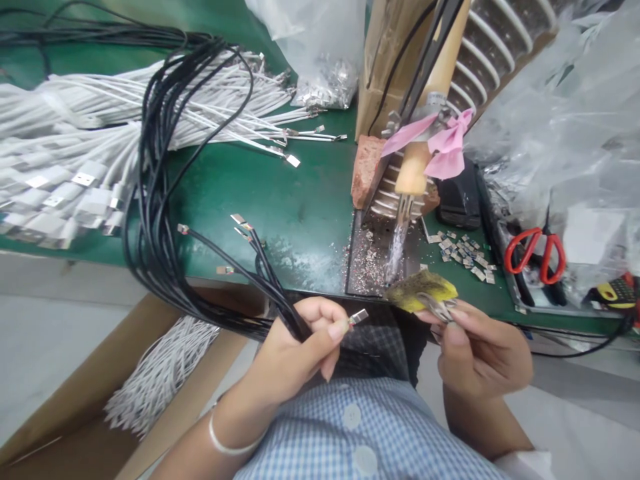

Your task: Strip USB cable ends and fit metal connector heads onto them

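Observation:
My left hand [305, 347] is closed around a bundle of black cables [165, 167]. Between its thumb and forefinger one cable's end sticks out, tipped with a small metal connector [359, 316]. Several other cable ends with small connectors fan out above that hand. In my right hand [480, 353] a dirty yellow piece of sponge [425, 293] is pinched, with a greyish crumpled part by the fingertips that I cannot make out. Just above the sponge, a soldering iron [411, 177] tied with pink ribbon points down, its tip near the sponge's upper left edge.
White USB cables [65, 167] lie at the left. A red brick [366, 172] props the iron over a dark tray [367, 260] with solder bits. Small connectors [463, 250], red-handled scissors [535, 257] and plastic bags [565, 120] are at right. Below stands a cardboard box [70, 380].

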